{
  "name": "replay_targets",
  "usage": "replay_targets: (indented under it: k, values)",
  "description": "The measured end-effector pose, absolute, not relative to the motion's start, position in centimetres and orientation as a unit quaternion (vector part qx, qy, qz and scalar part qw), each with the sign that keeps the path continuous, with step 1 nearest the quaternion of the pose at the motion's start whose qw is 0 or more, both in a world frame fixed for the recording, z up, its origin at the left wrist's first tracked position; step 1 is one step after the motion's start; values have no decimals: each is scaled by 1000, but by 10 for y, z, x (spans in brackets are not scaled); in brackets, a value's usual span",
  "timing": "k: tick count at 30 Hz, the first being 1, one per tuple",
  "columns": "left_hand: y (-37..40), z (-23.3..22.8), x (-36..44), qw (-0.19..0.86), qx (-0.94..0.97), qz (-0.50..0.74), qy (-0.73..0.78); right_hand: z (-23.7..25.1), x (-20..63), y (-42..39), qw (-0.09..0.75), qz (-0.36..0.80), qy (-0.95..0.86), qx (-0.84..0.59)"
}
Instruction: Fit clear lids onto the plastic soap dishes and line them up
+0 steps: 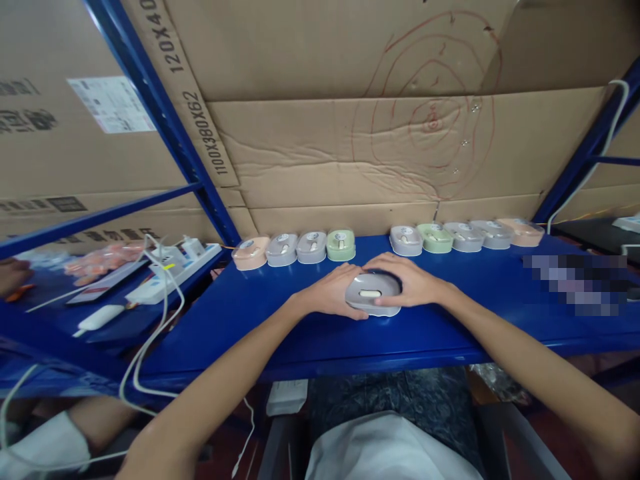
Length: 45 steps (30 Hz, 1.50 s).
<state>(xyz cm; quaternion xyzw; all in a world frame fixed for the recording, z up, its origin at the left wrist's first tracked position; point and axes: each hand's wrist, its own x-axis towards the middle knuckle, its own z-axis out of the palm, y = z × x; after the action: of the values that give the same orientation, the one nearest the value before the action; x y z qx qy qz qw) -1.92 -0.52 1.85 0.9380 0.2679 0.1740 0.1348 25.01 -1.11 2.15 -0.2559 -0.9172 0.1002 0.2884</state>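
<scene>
A small grey case [373, 293] is held between both hands on the blue worktop [280, 333], a little behind its front edge and close to the middle of the view. The left hand [333, 290] is laid against the left side of the case, with the palm turned down and the thumb placed along the near left edge. The right hand [413, 283] is cupped over the top and the right side, and its fingers [385, 263] are curled over the back of the case. Both grips are pressed onto the case, so it is pinched from two sides. Both forearms are stretched forward from the lower corners of the view and are brought together at the case.

Behind the hands, two rows of similar small cases are set along the cardboard wall [350, 160]. In the left row [295, 248], four cases are seen: peach, two grey and green. In the right row [465, 235], five cases are seen. A gap is left between the two rows, just behind the hands. Bare blue surface is found on both sides of the hands and in front of them. On the left, a white power strip [173, 270] with white cables [160, 313] is placed on a neighbouring shelf, well apart from the case.
</scene>
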Motion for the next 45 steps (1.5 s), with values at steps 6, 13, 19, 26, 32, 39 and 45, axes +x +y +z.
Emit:
replay_targets:
  k: [6, 13, 19, 26, 32, 39, 45]
  values:
    - [-7, 21, -19, 143, 932, 170, 287, 14, 236, -24, 251, 61, -929, -267]
    - [-6, 19, -19, 170, 926, 192, 279, 11, 234, -28, 244, 53, -934, -255]
    - [-1, 10, -20, 193, 911, 203, 303, 12, 235, -27, 266, 81, -926, -254]
    - [2, 6, -22, 234, 879, 231, 345, 18, 240, -21, 320, 75, -907, -264]
    - [1, 7, -21, 276, 868, 251, 328, 51, 271, -26, 370, 7, -878, -305]
    - [2, 16, -26, 209, 908, 183, 314, 49, 366, -52, 331, -39, -851, -405]
    - [5, 23, -32, 204, 921, 152, 297, 23, 409, -73, 291, 6, -843, -453]
